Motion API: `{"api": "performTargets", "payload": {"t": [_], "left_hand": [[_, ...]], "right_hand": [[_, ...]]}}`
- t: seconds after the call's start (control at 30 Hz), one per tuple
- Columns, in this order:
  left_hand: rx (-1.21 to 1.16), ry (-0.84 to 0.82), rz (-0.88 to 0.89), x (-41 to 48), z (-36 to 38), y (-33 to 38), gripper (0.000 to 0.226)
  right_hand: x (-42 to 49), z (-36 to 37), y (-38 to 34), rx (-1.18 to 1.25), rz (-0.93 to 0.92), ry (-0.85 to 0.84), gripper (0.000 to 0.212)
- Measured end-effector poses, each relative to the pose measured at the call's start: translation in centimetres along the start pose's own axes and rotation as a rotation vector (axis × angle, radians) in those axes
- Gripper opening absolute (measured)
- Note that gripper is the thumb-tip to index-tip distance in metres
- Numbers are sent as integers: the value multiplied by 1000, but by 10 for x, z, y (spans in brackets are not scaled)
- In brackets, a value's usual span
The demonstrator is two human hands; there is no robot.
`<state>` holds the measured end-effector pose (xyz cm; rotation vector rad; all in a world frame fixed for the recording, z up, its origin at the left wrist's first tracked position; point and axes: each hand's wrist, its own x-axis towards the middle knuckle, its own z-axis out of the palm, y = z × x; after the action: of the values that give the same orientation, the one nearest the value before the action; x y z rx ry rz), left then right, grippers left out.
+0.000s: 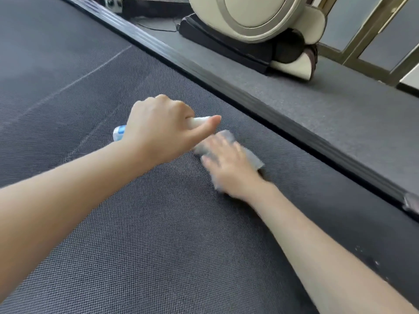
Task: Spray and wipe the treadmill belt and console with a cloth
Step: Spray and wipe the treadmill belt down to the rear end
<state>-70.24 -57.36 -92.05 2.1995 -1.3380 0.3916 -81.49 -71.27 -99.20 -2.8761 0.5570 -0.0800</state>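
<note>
The dark textured treadmill belt (140, 234) fills most of the view. My left hand (158, 130) grips a small white spray bottle (119, 132) with a blue label, held just above the belt. To its right, my right hand (229, 164) lies flat with spread fingers on a grey cloth (254, 158) and presses it onto the belt near the right side rail. The right hand is motion-blurred. The console is out of view.
A black ribbed side rail (260, 103) runs diagonally along the belt's right edge. Beyond it lies grey carpet (340, 114) with a cream and black machine (260, 26) standing on it, and gold-framed glass panels (367, 37) at the far right.
</note>
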Motion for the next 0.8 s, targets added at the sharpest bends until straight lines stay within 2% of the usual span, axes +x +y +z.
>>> {"api": "performTargets", "payload": {"t": [0.1,0.2,0.27,0.4,0.43,0.5,0.57,0.7,0.8], "left_hand": [[3,-4,25,1,-2,5,68],[-8,-2,53,-1,-5,7,68],[-23,8,64,-6,-8,5,68],[-3,3,57,-16,-22,-5,68],[0,6,56,-18,-27,-8,67],[-14,14,68,-22,-33,-13,67],[-21,17,80,-25,-36,-13,67],[-72,-1,89,-26,-33,1,67],[-131,-20,111,-28,-29,21,66]], "right_hand": [[-67,5,-57,28,-296,-72,59],[-69,0,-50,13,-359,-152,55],[-44,-7,-27,26,-253,-113,53],[3,-14,28,-9,298,7,54],[10,-14,34,-38,378,5,54],[15,-8,28,-69,416,-22,54],[10,1,4,-62,333,-34,55],[-36,12,-56,14,37,37,56],[-82,17,-85,70,-51,6,52]]}}
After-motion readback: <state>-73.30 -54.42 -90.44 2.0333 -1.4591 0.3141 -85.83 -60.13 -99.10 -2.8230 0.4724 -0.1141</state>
